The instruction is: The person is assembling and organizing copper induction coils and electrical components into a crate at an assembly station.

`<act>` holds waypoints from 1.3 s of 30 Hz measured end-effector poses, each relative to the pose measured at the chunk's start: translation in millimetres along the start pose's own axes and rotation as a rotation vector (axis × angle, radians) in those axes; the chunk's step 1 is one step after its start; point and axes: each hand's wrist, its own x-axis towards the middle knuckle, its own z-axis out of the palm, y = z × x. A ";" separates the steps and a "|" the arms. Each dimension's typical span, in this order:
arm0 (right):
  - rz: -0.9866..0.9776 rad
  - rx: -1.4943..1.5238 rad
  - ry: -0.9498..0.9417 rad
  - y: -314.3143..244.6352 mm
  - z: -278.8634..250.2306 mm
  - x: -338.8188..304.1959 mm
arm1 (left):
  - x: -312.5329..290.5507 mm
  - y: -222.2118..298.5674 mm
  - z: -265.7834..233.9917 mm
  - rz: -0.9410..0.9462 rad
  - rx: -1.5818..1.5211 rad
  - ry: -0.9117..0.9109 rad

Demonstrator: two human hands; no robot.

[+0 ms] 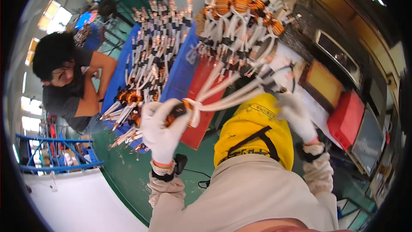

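Coil (177, 112) with white leads (227, 102) is held by the left hand (162, 124) near the blue bin (181, 72). Right of the bin, the grip of the right hand (297, 115) cannot be told. Around the bin, a red surface (199, 126), green floor (195, 159) and a person (71, 86) are seen.

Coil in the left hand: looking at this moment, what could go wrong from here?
The white cables trailing from the coil in the left hand pass close to the heap of other coils and their leads, so they might snag.
The blue bin is crowded, with wires poking out near the left hand; a bump might dislodge some.
The right hand's grip is unclear, so the cables' far ends could swing loose.
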 end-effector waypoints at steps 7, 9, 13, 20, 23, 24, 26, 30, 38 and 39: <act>0.272 0.701 -0.056 45.3 55.4 15.5 | -59.2 1.8 114.9 0.149 -0.102 -0.269; 0.258 0.858 0.000 76.7 41.2 23.4 | -78.9 -6.9 142.1 0.263 -0.123 -0.329; 0.188 0.809 -0.034 123.9 21.2 20.5 | -97.3 -19.9 156.5 0.262 -0.273 -0.715; 0.073 0.537 -0.136 142.3 6.0 7.1 | -37.3 -18.0 183.5 0.545 -0.260 -0.703; 0.011 0.339 -0.182 136.2 10.5 1.4 | -45.7 -25.2 221.0 0.507 -0.600 -0.732; -0.042 0.401 -0.169 136.6 10.5 -2.9 | -50.3 -20.9 227.0 0.449 -0.619 -0.776; 0.115 0.419 -0.080 151.1 7.5 -9.8 | -56.5 -17.9 235.5 0.388 -0.650 -0.826; 0.429 0.208 -0.036 111.4 -5.4 -32.0 | -55.8 -23.0 240.4 0.305 -0.575 -0.880; 0.407 0.232 0.185 40.5 -6.2 -45.9 | -49.7 -5.6 236.0 0.153 -0.410 -0.969; 0.352 0.275 0.281 43.5 -5.7 -42.5 | -51.4 -4.6 236.6 0.154 -0.408 -0.971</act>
